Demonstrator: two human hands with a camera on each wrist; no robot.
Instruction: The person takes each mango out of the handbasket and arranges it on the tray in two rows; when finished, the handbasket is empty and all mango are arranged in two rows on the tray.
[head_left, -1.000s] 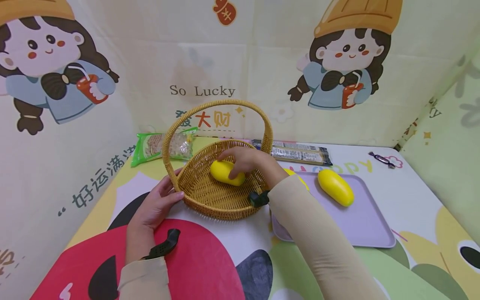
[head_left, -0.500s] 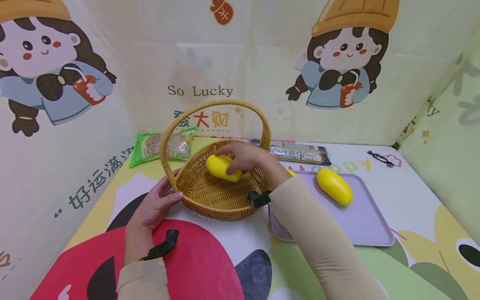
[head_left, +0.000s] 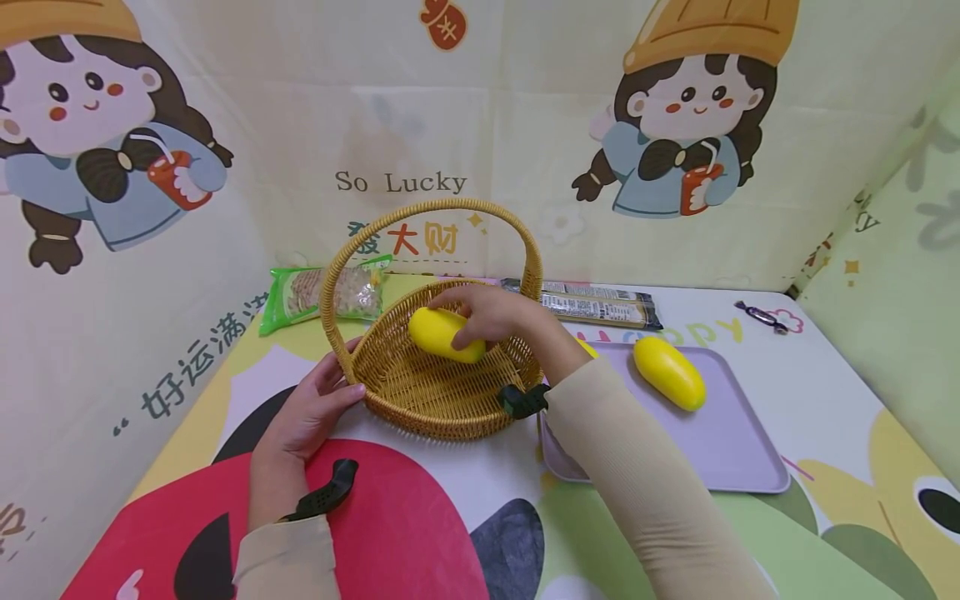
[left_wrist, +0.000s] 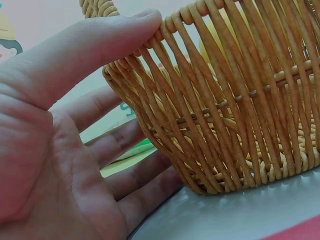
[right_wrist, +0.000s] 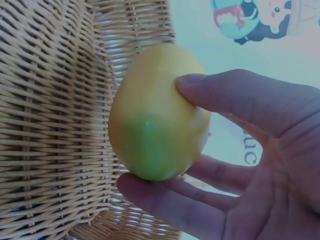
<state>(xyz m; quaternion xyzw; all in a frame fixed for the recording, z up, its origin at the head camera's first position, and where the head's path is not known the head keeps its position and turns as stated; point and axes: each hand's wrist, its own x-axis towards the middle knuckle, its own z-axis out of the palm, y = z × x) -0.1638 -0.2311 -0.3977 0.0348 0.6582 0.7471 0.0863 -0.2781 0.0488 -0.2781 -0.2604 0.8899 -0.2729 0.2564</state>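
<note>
A yellow mango (head_left: 447,335) with a green end, as the mango (right_wrist: 157,117) shows in the right wrist view, is held by my right hand (head_left: 491,317) inside the wicker basket (head_left: 431,421). The thumb lies on one side of it and the fingers wrap beneath. My left hand (head_left: 307,412) grips the basket's left end by the base of the handle. In the left wrist view the thumb of my left hand (left_wrist: 75,130) presses the rim and the fingers reach along the outer wall of the basket (left_wrist: 235,100).
On the right, a lilac tray (head_left: 738,454) carries another yellow mango (head_left: 670,373); a further yellow piece peeks past my right sleeve. Behind the basket lie a green-edged snack bag (head_left: 330,292) and a long dark packet (head_left: 600,306). A wrapped candy (head_left: 762,317) lies back right.
My right hand has shifted the mango slightly left and toward the back of the basket, its fingers closing further round it. The left hand stays on the basket.
</note>
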